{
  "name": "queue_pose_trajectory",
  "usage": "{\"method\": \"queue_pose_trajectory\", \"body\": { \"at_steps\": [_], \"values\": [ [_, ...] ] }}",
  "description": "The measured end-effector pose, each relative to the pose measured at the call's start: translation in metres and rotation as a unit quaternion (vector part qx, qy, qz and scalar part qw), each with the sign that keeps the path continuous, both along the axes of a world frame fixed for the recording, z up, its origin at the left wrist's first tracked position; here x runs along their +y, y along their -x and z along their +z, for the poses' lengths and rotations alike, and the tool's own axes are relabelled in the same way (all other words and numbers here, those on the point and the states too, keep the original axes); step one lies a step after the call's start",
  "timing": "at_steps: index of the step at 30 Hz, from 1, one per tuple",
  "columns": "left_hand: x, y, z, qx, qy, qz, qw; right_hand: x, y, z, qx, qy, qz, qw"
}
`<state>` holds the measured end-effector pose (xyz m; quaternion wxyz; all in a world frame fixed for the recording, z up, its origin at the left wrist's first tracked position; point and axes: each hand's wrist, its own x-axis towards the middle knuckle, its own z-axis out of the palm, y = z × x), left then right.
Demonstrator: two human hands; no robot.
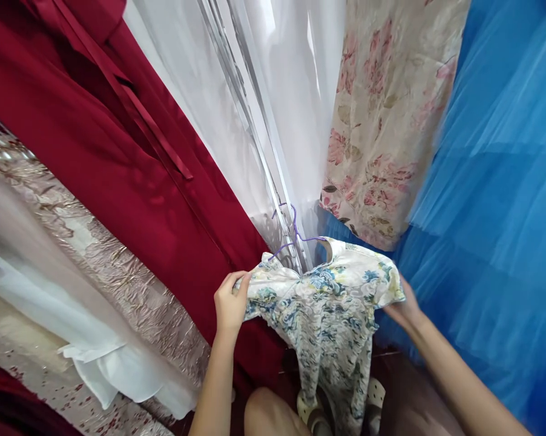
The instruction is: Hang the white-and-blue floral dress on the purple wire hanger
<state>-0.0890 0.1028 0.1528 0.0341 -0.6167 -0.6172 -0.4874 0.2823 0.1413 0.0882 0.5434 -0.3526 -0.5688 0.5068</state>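
Silvery metal uprights (258, 91) stand before white fabric (309, 121) between red (118, 175) and blue hanging garments (491, 212), above dark floor (291, 363).

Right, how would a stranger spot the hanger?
Follow the red garment down from the upper left. Near its lower part, a blue-floral top stretches between the left hand and right hand, with the hanger at its neckline. Its curved purple wire stands out from the silver rails behind.

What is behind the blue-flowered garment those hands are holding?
Past the edges of the blue-flowered garment show metal rails, red fabric at left, blue tulle at right, and pale clogs below. Whatever lies directly behind its body is covered.
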Motion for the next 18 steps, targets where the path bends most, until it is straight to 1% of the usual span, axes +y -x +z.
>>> {"method": "queue_pose_trajectory", "body": {
  "at_steps": [2,4,5,8,11,14,16,18],
  "values": [
    [-0.008,-0.005,0.006,0.012,-0.026,0.012,1.0,0.0,-0.01,-0.003,0.059,0.044,-0.03,0.997],
    [-0.013,-0.011,0.016,0.023,-0.045,0.019,0.999,0.0,-0.021,0.001,0.096,0.082,-0.054,0.99],
    [-0.015,-0.014,0.021,0.027,-0.05,0.021,0.998,0.0,-0.025,0.004,0.1,0.09,-0.062,0.989],
    [-0.012,-0.023,0.039,0.04,-0.034,0.014,0.999,0.001,-0.035,0.016,0.115,0.106,-0.079,0.985],
    [-0.003,-0.028,0.051,0.075,-0.004,-0.015,0.997,0.0,-0.034,0.02,0.145,0.123,-0.093,0.977],
    [0.008,-0.031,0.058,0.114,0.0,-0.043,0.993,-0.002,-0.029,0.016,0.143,0.116,-0.091,0.979],
    [0.015,-0.032,0.061,0.132,-0.013,-0.053,0.99,-0.004,-0.03,0.009,0.139,0.111,-0.09,0.98],
    [0.021,-0.033,0.059,0.159,-0.034,-0.061,0.985,-0.01,-0.038,0.0,0.141,0.122,-0.086,0.979]
  ]
}}
